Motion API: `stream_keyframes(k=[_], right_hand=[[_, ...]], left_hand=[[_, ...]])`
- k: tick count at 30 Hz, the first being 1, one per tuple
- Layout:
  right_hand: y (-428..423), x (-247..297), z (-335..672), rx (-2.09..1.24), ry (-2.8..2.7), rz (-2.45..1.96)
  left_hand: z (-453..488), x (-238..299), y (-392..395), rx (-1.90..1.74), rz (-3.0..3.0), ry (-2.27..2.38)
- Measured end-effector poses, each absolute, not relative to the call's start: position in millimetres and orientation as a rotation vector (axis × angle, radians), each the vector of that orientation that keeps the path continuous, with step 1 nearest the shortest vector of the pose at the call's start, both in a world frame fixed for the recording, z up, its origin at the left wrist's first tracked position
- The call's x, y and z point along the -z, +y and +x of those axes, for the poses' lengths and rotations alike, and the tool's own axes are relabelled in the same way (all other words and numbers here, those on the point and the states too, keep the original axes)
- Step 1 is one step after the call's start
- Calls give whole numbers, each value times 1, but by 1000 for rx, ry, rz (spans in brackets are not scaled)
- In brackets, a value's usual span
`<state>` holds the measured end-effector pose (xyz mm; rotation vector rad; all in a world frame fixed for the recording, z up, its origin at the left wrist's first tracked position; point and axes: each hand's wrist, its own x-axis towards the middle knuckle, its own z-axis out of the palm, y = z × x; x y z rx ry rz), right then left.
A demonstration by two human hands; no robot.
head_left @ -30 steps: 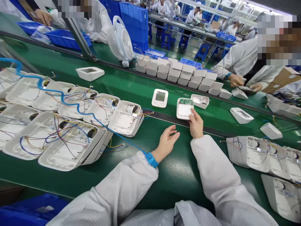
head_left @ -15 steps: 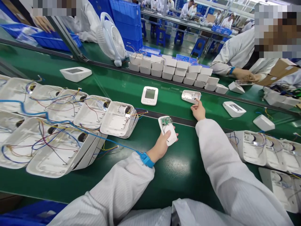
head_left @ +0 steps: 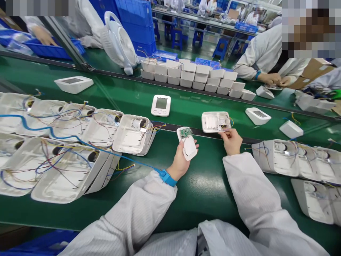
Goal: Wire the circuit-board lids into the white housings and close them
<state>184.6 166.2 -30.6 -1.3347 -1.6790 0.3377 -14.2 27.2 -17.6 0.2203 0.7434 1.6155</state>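
L hand [head_left: 180, 160], fingers curled round, is gripping 1 wht cover [head_left: 190, 148] w/ circuit board [head_left: 185, 133]. R hand [head_left: 232, 142], fingers pinched, is holding 1 wht case [head_left: 209, 123] by its edge.

Panel [head_left: 190, 147] left of held casing [head_left: 211, 122]; crates [head_left: 137, 25] seemingly behind fan [head_left: 125, 46].

1. Left sleeve [head_left: 130, 217], lower left of centre: white, loose, finely striped, deeply creased, gathered at the cuff.
2. Right sleeve [head_left: 255, 192], lower right: same white striped cloth, wide along the forearm, narrower at the cuff.
3. Strap [head_left: 167, 177] around the left wrist: bright blue, with a blocky blue clasp.
4. Cord [head_left: 77, 138]: blue, thin by the strap, thicker and wavy toward the left edge.
5. Coat front [head_left: 181, 243], bottom centre: white, folded, dark patterned cloth showing in its gap.
6. Left hand [head_left: 179, 161], right hand [head_left: 233, 143]: bare.
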Motion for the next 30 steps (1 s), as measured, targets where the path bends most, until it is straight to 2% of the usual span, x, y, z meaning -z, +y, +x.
stream_keyframes(k=[5, 8, 14, 16, 20, 25, 30], right_hand=[[51, 30, 222, -86, -1950, -1318], [-7, 32, 236, -104, -2087, -1324], [-35, 4, 244, -167, -2069, -1446], [-24, -17, 241, -326, -2107, -1504], [-4, -55, 225, -868, -2124, -1391], [12, -67, 202, -1609, -1902, -1307], [22, -51, 185, -1811, -1536, -1270]], left_hand=[[-15, 23, 27, -1703, 347, 728], [-11, 20, 21, -1758, 438, 734], [7, 2, -6, -1651, 463, 738], [13, 0, -15, -1562, 512, 715], [18, 8, -22, -1441, 572, 697], [17, 17, -21, -1386, 657, 670], [14, 15, -18, -1434, 633, 678]])
